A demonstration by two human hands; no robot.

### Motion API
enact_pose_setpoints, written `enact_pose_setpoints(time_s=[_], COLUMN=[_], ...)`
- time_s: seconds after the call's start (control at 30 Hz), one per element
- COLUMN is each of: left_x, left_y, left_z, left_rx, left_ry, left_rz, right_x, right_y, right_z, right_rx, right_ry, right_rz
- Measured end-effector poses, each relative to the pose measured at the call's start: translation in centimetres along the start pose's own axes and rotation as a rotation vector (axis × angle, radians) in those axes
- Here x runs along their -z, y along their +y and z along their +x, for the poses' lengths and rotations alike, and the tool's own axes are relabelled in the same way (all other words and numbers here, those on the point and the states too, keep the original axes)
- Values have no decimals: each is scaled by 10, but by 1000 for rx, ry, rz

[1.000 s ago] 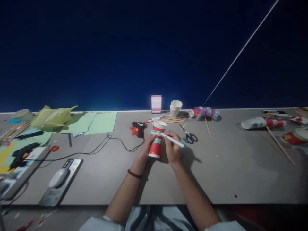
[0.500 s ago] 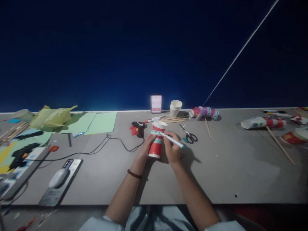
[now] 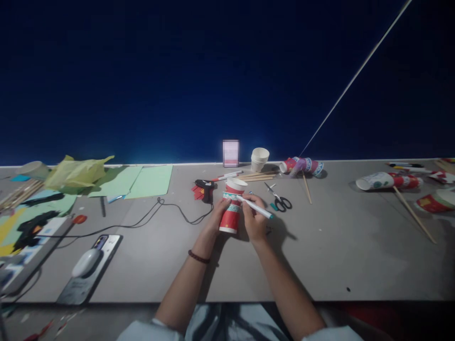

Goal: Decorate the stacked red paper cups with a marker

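My left hand (image 3: 216, 214) is closed around the side of a paper-cup body (image 3: 230, 219), which is red with teal-and-white patterned bands and a white open rim at the top. Between the fingers of my right hand (image 3: 255, 223) is a white marker (image 3: 256, 207) with a teal end. Its tip points left and meets, or nearly meets, the upper teal band. Black-handled scissors (image 3: 283, 203) lie just right of my right hand, beside a small teal cap (image 3: 273, 206). A black glue gun (image 3: 205, 186) rests beyond my left hand on red paper pieces.
White cups (image 3: 259, 159) are stacked behind wooden sticks (image 3: 256, 176). Decorated cup pieces (image 3: 305, 166) with sticks lie to the right. Leftward are green paper (image 3: 151, 181), yellow tissue (image 3: 76, 174), a power strip (image 3: 33, 253), and a phone (image 3: 76, 288) under a white mouse (image 3: 86, 263). A black cord (image 3: 131, 224) crosses the table.
Almost nothing differs. The marker has shifted very slightly in my right hand; the cup and my left hand stay in place.
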State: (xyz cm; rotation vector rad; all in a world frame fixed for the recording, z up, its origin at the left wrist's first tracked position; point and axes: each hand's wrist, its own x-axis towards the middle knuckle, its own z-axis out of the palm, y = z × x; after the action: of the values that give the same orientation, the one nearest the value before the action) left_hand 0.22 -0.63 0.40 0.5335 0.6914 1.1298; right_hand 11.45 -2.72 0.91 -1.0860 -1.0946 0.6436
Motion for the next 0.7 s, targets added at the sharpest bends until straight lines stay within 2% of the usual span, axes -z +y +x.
enact_pose_setpoints(time_s=[0.7], left_x=[4], left_y=[-3], left_z=[4], left_rx=[-1], left_ry=[-11], left_rz=[-3], right_x=[-1], right_y=[-1], right_z=[0], right_rx=[-5], right_ry=[5], right_rz=[-9])
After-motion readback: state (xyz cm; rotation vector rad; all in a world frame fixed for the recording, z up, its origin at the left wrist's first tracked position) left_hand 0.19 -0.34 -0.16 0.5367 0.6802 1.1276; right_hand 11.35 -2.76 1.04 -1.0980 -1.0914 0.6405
